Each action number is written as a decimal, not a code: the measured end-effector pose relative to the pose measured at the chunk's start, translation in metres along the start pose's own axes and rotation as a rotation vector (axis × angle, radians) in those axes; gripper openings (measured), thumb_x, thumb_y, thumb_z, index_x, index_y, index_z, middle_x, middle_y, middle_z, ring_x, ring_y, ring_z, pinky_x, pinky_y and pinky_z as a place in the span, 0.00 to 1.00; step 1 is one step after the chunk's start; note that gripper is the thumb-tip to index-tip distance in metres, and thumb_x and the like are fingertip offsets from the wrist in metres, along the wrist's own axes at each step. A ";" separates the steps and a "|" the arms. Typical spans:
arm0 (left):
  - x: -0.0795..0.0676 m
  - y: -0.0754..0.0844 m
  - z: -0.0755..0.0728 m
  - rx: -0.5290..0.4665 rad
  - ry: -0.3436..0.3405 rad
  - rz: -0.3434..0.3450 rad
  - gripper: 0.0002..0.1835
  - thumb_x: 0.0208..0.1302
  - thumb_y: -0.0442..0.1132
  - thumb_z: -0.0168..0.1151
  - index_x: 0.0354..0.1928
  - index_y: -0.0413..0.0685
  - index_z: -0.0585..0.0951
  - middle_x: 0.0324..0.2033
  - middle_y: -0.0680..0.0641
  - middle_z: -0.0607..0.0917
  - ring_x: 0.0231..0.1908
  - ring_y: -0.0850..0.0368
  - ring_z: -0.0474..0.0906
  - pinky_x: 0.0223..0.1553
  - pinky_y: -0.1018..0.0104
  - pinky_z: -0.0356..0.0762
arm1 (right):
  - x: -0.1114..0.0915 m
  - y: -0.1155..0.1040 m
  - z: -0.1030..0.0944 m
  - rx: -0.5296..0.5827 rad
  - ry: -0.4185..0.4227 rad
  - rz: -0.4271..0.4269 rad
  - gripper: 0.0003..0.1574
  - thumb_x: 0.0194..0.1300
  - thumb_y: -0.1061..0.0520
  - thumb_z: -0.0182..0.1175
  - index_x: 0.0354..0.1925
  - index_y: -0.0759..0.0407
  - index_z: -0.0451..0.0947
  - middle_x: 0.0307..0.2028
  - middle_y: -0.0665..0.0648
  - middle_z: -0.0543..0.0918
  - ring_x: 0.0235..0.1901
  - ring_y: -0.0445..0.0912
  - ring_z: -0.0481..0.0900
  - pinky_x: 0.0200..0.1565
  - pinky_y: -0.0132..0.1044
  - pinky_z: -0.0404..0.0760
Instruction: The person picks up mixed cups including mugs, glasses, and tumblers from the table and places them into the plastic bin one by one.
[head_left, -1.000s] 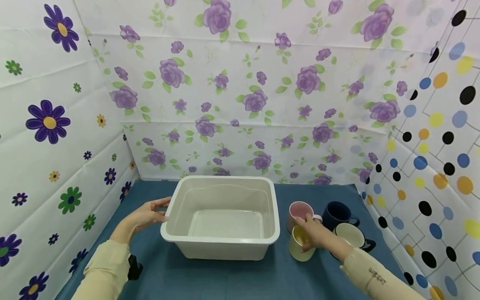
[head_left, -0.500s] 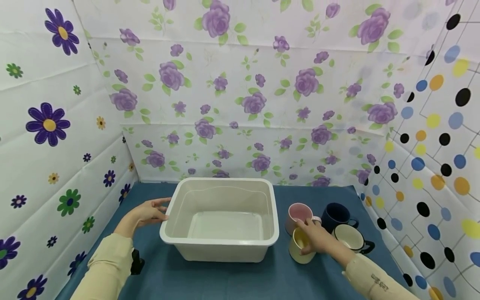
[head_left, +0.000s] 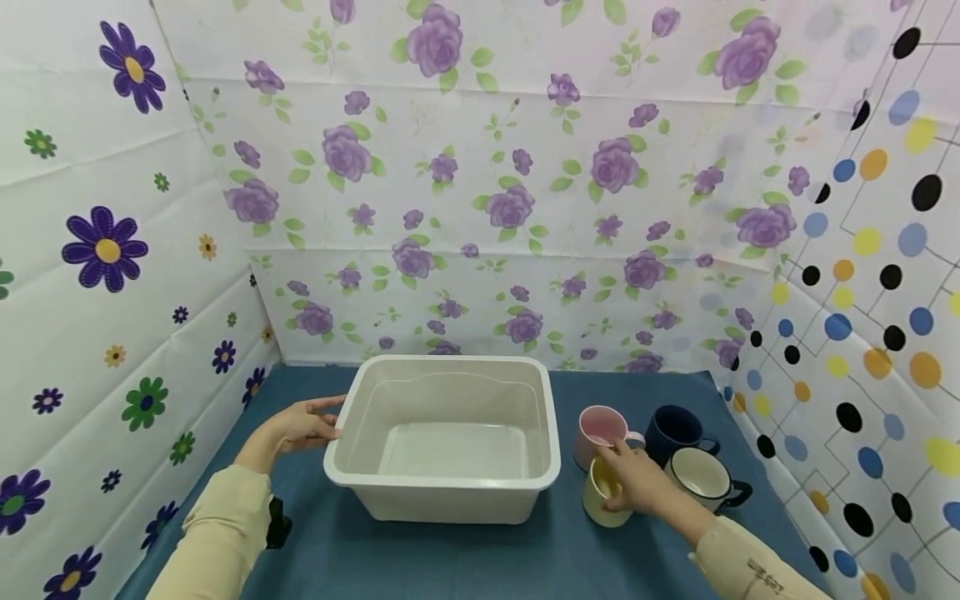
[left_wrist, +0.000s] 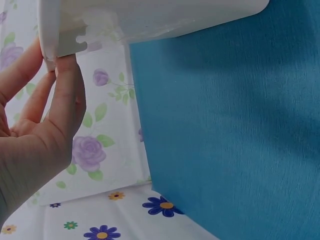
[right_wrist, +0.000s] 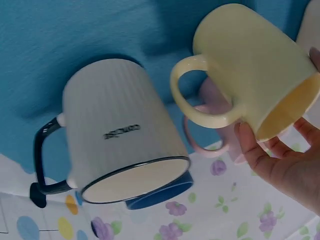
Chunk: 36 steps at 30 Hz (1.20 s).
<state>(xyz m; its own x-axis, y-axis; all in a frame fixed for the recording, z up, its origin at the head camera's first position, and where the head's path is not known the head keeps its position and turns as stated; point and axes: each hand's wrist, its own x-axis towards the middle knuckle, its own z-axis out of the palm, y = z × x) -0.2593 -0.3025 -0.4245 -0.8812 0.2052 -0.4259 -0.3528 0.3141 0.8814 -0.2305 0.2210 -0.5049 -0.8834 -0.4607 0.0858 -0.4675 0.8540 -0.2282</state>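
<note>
A cream plastic basin (head_left: 442, 504) stands upright on the blue cloth. My left hand (head_left: 303, 425) pinches its left rim, with fingers and thumb on either side of the rim (left_wrist: 48, 30) in the left wrist view. To the right of the basin, my right hand (head_left: 641, 483) grips a pale yellow mug (head_left: 600, 504) by its rim from above; its handle (right_wrist: 187, 100) points away from the fingers in the right wrist view. Just behind it stands a pink mug (head_left: 588, 450), partly covered by the fingertips in the head view.
A dark blue mug (head_left: 667, 429) and a cream mug (head_left: 697, 475) with a black rim and black handle stand right of my right hand. Blue cloth (head_left: 450, 567) covers the table. Flowered and dotted sheets (head_left: 480, 208) wall in the back and sides.
My right hand has come slightly nearer the person, showing more of the pink mug's rim, and the yellow mug has shifted a little. My left hand stays at the basin's rim.
</note>
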 end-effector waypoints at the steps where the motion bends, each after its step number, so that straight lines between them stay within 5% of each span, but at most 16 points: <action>1: 0.000 0.000 0.000 0.003 0.001 0.003 0.43 0.59 0.25 0.61 0.72 0.35 0.48 0.36 0.52 0.85 0.37 0.61 0.82 0.46 0.60 0.82 | -0.001 0.000 0.000 -0.002 0.003 0.009 0.47 0.35 0.51 0.78 0.55 0.62 0.72 0.42 0.64 0.73 0.34 0.59 0.74 0.33 0.53 0.78; 26: -0.003 0.001 0.000 -0.039 -0.004 -0.004 0.43 0.59 0.25 0.60 0.73 0.38 0.48 0.36 0.49 0.85 0.37 0.60 0.82 0.44 0.63 0.82 | -0.010 -0.008 -0.003 -0.040 0.010 0.048 0.46 0.37 0.47 0.76 0.55 0.60 0.74 0.44 0.64 0.79 0.35 0.57 0.77 0.31 0.51 0.80; 36: -0.002 0.000 -0.001 -0.034 0.002 -0.013 0.43 0.60 0.25 0.60 0.73 0.38 0.48 0.37 0.49 0.85 0.36 0.61 0.82 0.45 0.63 0.82 | -0.004 -0.018 -0.030 -0.032 -0.008 0.039 0.43 0.36 0.48 0.76 0.52 0.60 0.74 0.35 0.59 0.77 0.29 0.50 0.73 0.27 0.42 0.75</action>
<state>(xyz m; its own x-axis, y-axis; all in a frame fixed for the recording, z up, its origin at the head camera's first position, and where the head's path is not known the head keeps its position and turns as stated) -0.2575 -0.3035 -0.4238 -0.8768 0.1998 -0.4373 -0.3751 0.2848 0.8822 -0.2200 0.2149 -0.4719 -0.9007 -0.4289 0.0699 -0.4338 0.8786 -0.1996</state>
